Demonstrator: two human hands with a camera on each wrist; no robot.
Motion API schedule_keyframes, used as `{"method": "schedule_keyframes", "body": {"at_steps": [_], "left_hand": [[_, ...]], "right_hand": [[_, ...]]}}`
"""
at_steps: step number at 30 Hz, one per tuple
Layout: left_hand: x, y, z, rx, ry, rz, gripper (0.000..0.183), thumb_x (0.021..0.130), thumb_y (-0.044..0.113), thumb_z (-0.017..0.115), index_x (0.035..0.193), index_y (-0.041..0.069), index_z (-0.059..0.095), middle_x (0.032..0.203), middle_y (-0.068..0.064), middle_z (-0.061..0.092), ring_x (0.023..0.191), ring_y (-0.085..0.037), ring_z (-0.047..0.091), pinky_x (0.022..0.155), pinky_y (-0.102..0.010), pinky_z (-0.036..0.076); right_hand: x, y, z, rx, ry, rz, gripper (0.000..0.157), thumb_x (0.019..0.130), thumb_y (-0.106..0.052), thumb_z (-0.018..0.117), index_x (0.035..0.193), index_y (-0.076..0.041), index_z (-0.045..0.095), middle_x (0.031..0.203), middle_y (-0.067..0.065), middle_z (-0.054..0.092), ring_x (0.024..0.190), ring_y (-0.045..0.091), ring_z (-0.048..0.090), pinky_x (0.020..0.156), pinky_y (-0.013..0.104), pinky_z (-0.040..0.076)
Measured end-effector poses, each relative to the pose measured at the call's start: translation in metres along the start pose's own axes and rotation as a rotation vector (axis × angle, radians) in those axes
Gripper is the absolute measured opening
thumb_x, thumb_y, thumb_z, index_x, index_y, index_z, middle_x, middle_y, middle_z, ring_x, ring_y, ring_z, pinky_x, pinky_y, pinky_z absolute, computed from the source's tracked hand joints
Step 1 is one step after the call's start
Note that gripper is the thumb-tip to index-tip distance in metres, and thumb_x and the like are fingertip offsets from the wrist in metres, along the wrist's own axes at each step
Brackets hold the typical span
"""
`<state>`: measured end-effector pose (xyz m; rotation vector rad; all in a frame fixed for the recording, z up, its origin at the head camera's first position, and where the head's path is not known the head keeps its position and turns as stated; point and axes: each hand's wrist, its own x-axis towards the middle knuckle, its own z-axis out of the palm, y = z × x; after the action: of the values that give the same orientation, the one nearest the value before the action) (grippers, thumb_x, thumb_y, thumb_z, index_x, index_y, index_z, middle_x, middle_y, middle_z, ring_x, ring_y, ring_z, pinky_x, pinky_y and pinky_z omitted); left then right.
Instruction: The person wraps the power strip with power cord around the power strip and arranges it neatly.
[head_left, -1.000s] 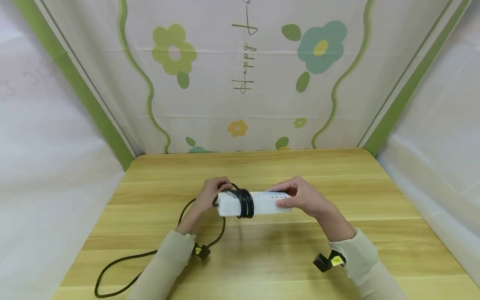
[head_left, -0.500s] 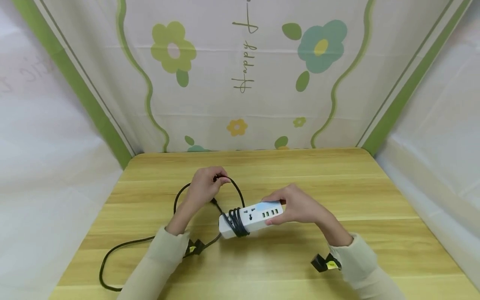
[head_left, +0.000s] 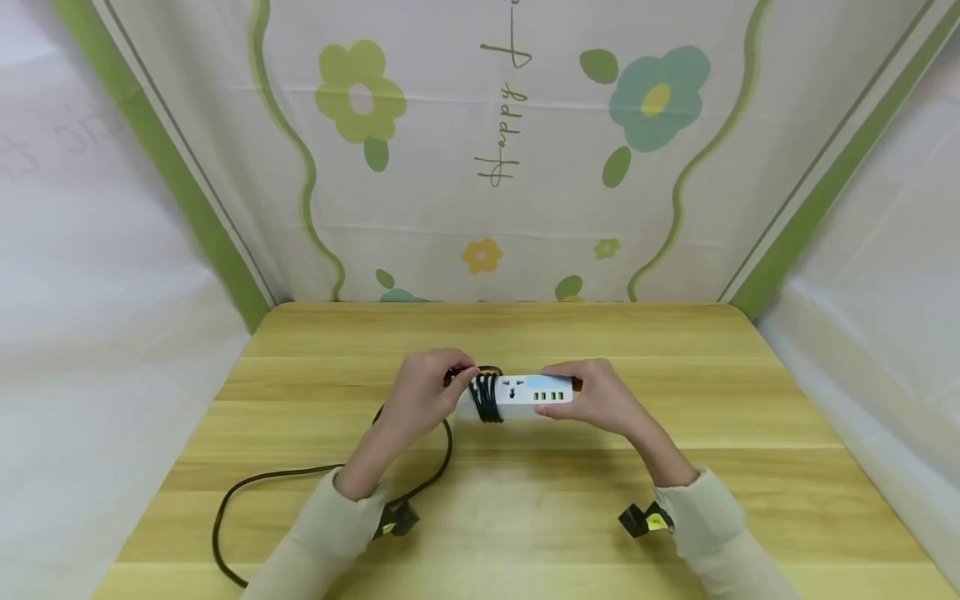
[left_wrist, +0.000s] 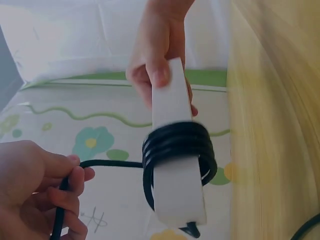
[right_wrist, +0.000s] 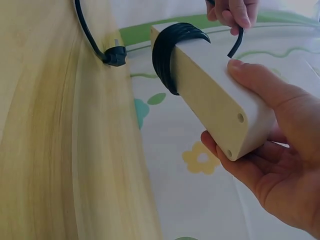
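Observation:
A white power strip point(head_left: 528, 392) with sockets and several USB ports is held above the table, roughly level in the head view. Its right end is gripped by my right hand point(head_left: 603, 398), thumb on one side and fingers on the other, as the right wrist view shows. Black cord point(left_wrist: 179, 142) is wound in several turns around the strip's other half. My left hand point(head_left: 427, 392) pinches the cord's free run between thumb and fingers, beside the coils. In the left wrist view this stretch of cord point(left_wrist: 112, 163) runs taut-looking from that left hand point(left_wrist: 42, 182) to the windings.
The rest of the cord point(head_left: 273, 476) curves in a loop over the left side of the wooden table point(head_left: 570, 517). A black plug point(right_wrist: 115, 56) shows at its end in the right wrist view. A flower-patterned cloth point(head_left: 420, 200) hangs behind the table's far edge.
My left hand went out up and left with the cord, then came back in close to the coils. The power strip dipped and tilted, then rose level again, still in my right hand.

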<state>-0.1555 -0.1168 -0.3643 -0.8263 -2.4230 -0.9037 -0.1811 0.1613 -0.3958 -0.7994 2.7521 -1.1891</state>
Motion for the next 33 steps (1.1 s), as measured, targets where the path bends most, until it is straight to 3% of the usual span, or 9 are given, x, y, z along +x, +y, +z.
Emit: {"method": "schedule_keyframes", "body": {"at_steps": [16, 20, 27, 33], "left_hand": [[-0.007, 0.017, 0.009, -0.129, -0.054, -0.058, 0.022, 0.096, -0.003, 0.06, 0.116, -0.007, 0.068, 0.089, -0.01, 0.073, 0.058, -0.002, 0.044, 0.054, -0.018, 0.042], [-0.012, 0.016, 0.016, -0.217, -0.069, -0.059, 0.03, 0.098, -0.005, 0.056, 0.126, -0.01, 0.062, 0.089, -0.012, 0.072, 0.058, -0.002, 0.042, 0.053, -0.017, 0.04], [-0.024, 0.014, 0.027, -0.476, -0.184, -0.206, 0.042, 0.103, -0.001, 0.048, 0.145, -0.001, 0.048, 0.096, -0.008, 0.069, 0.059, -0.005, 0.055, 0.044, -0.019, 0.038], [-0.03, 0.009, 0.033, -0.57, -0.242, -0.253, 0.037, 0.105, 0.005, 0.046, 0.141, -0.004, 0.052, 0.093, -0.014, 0.069, 0.061, -0.011, 0.062, 0.044, -0.018, 0.033]], "right_hand": [[0.013, 0.003, 0.0, 0.055, 0.231, 0.034, 0.051, 0.077, -0.029, 0.087, 0.119, -0.006, 0.072, 0.108, 0.016, 0.074, 0.079, 0.019, 0.068, 0.062, 0.024, 0.055], [0.014, 0.003, -0.002, 0.084, 0.28, 0.029, 0.051, 0.077, -0.026, 0.087, 0.12, -0.003, 0.071, 0.11, 0.019, 0.073, 0.08, 0.022, 0.069, 0.062, 0.023, 0.055], [0.014, 0.001, -0.008, 0.129, 0.329, 0.044, 0.05, 0.078, -0.022, 0.087, 0.121, -0.002, 0.071, 0.11, 0.021, 0.073, 0.079, 0.022, 0.068, 0.059, 0.023, 0.056], [0.014, 0.003, -0.014, 0.217, 0.338, 0.113, 0.048, 0.081, -0.027, 0.085, 0.122, -0.006, 0.071, 0.109, 0.019, 0.073, 0.076, 0.018, 0.065, 0.058, 0.024, 0.054]]}}
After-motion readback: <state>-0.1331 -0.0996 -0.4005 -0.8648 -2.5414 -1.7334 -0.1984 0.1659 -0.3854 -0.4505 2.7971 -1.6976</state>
